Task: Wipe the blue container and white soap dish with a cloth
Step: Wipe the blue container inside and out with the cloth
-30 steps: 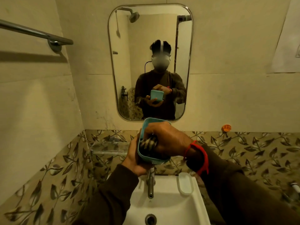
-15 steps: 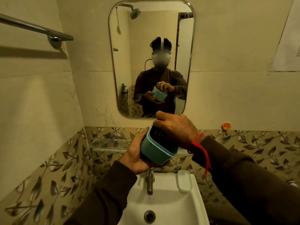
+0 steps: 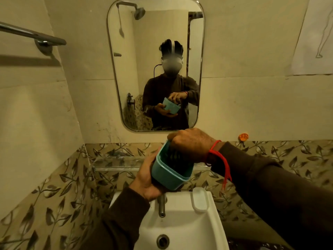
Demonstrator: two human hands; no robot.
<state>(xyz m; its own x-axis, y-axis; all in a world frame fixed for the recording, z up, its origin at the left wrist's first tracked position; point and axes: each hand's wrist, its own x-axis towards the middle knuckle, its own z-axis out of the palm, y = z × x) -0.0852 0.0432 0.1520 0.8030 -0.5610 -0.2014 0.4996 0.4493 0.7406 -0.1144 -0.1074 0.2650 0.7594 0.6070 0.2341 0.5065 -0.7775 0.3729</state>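
Blue container (image 3: 168,175) held tilted in the air above the back edge of the sink (image 3: 214,230), mouth turned up and right. Left hand (image 3: 147,179) cups its base, fingers curled round it. Right hand (image 3: 191,144) reaches into the mouth, fingers bent inside — the dark thing they press there is too dim to name. White soap dish (image 3: 199,199) lies on the sink's right rim, apart from both hands. Tap (image 3: 161,204) directly below the container; mirror (image 3: 155,64) behind.
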